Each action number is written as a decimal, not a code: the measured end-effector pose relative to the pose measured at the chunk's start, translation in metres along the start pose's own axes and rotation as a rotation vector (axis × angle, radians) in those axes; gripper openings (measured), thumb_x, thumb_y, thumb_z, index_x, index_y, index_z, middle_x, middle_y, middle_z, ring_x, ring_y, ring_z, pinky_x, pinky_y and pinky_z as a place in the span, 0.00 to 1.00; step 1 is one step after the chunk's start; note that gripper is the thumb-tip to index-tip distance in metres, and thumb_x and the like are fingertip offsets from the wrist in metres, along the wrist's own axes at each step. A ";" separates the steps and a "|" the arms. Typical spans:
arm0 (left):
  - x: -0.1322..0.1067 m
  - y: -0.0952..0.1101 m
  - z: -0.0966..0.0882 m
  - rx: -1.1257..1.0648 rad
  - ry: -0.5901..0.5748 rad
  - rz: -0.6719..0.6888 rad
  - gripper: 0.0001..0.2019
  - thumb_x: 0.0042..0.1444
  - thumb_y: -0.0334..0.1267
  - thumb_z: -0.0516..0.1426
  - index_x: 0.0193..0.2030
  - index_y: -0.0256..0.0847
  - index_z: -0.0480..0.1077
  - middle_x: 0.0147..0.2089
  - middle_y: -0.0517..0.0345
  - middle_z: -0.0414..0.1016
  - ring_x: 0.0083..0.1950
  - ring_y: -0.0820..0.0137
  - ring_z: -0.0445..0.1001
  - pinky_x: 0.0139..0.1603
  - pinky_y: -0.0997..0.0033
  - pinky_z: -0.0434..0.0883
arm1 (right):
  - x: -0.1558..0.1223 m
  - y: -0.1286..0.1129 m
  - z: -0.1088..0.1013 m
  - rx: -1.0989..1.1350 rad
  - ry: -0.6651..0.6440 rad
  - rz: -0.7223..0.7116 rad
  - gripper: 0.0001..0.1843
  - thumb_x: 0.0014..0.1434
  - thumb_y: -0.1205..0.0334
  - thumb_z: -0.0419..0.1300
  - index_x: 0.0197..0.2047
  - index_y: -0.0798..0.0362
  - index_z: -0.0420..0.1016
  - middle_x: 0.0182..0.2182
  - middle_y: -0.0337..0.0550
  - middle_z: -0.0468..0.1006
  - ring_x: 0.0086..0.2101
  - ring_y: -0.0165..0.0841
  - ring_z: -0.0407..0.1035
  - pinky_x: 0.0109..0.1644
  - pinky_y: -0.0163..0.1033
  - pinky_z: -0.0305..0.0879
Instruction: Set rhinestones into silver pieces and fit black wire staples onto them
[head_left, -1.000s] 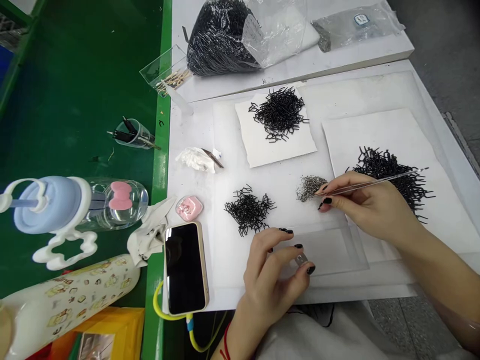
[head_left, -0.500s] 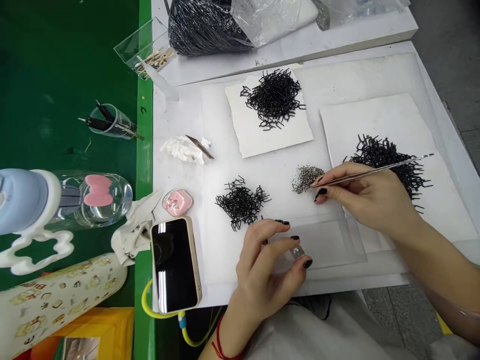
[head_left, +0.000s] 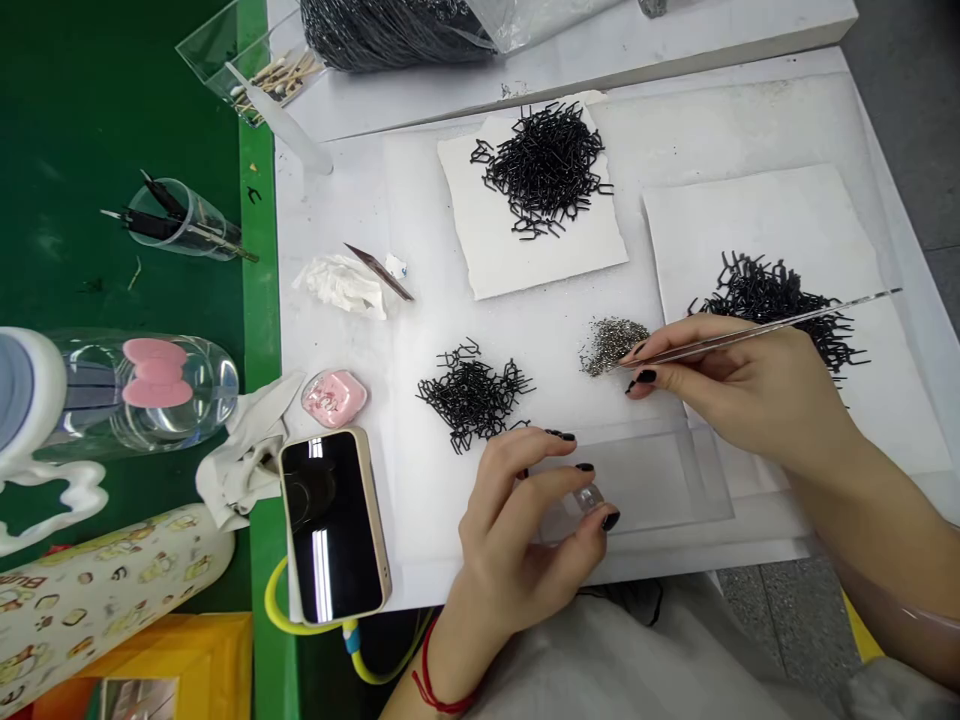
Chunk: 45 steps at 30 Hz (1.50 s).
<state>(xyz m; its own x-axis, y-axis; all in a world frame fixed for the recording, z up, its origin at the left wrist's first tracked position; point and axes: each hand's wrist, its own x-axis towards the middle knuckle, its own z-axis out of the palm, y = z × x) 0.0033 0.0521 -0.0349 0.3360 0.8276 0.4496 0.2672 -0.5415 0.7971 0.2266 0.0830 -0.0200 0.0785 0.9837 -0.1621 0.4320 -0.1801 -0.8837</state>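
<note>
My right hand point(head_left: 757, 390) pinches metal tweezers point(head_left: 840, 308), their tips at the lower edge of a small heap of tiny silvery pieces point(head_left: 616, 342). Between the thumb and fingertips of my left hand point(head_left: 514, 530) sits a small clear piece point(head_left: 588, 498), just above a flat transparent plate point(head_left: 660, 480). Left of the heap, close to my left fingers, lies a pile of black Y-shaped wire-like pieces point(head_left: 476, 400). Another such black pile point(head_left: 772, 300) is partly covered by my right hand.
A third black pile point(head_left: 547, 165) rests on torn white paper point(head_left: 540, 270). At left are a phone point(head_left: 334, 530), a pink heart-shaped item point(head_left: 334, 398), crumpled tissue point(head_left: 341, 285), a water bottle point(head_left: 172, 390) and a cup of tools point(head_left: 176, 225). Cotton swabs point(head_left: 277, 80) stand behind.
The view has shifted slightly, so the table items sit further left and higher. My right hand stays at the silvery heap with the tweezers; my left hand keeps its pose.
</note>
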 end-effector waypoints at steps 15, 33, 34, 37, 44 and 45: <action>0.000 0.000 0.000 -0.001 -0.010 -0.014 0.08 0.58 0.28 0.62 0.44 0.35 0.72 0.46 0.47 0.73 0.47 0.63 0.73 0.48 0.59 0.74 | 0.002 -0.002 0.002 0.017 0.009 0.005 0.08 0.58 0.70 0.64 0.31 0.48 0.81 0.30 0.37 0.83 0.30 0.36 0.81 0.33 0.36 0.80; -0.003 -0.002 0.003 -0.078 0.034 -0.039 0.07 0.59 0.30 0.63 0.43 0.35 0.72 0.47 0.47 0.73 0.49 0.64 0.74 0.50 0.61 0.73 | -0.029 -0.025 0.000 0.160 -0.394 -0.356 0.09 0.65 0.64 0.62 0.37 0.38 0.78 0.34 0.32 0.84 0.39 0.33 0.80 0.42 0.34 0.76; -0.003 -0.002 0.003 -0.079 0.036 -0.037 0.07 0.59 0.30 0.63 0.43 0.35 0.72 0.47 0.48 0.73 0.49 0.64 0.74 0.50 0.61 0.73 | -0.029 -0.025 0.000 0.163 -0.399 -0.348 0.09 0.65 0.64 0.62 0.37 0.38 0.78 0.34 0.33 0.84 0.39 0.33 0.80 0.42 0.34 0.76; -0.002 -0.002 0.004 -0.075 0.043 -0.035 0.07 0.58 0.30 0.64 0.43 0.36 0.72 0.46 0.48 0.73 0.48 0.64 0.74 0.49 0.60 0.73 | -0.030 -0.026 -0.001 0.154 -0.406 -0.332 0.09 0.64 0.65 0.62 0.37 0.39 0.78 0.34 0.32 0.84 0.38 0.33 0.80 0.41 0.33 0.76; -0.002 -0.002 0.004 -0.082 0.043 -0.035 0.08 0.58 0.30 0.64 0.43 0.36 0.72 0.47 0.48 0.73 0.48 0.63 0.74 0.50 0.61 0.72 | -0.029 -0.028 -0.002 0.130 -0.406 -0.326 0.10 0.62 0.68 0.63 0.38 0.39 0.78 0.31 0.32 0.83 0.37 0.34 0.81 0.38 0.34 0.77; -0.003 -0.002 0.004 -0.080 0.040 -0.037 0.08 0.57 0.30 0.64 0.43 0.35 0.72 0.47 0.47 0.73 0.48 0.64 0.74 0.50 0.61 0.72 | -0.029 -0.027 -0.002 0.130 -0.405 -0.327 0.10 0.62 0.68 0.63 0.38 0.39 0.77 0.31 0.32 0.83 0.37 0.34 0.81 0.38 0.34 0.77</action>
<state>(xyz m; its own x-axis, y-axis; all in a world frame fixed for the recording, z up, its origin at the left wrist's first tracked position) 0.0052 0.0505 -0.0390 0.2909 0.8528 0.4338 0.2048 -0.4984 0.8424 0.2140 0.0594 0.0095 -0.4051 0.9143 -0.0031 0.2594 0.1117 -0.9593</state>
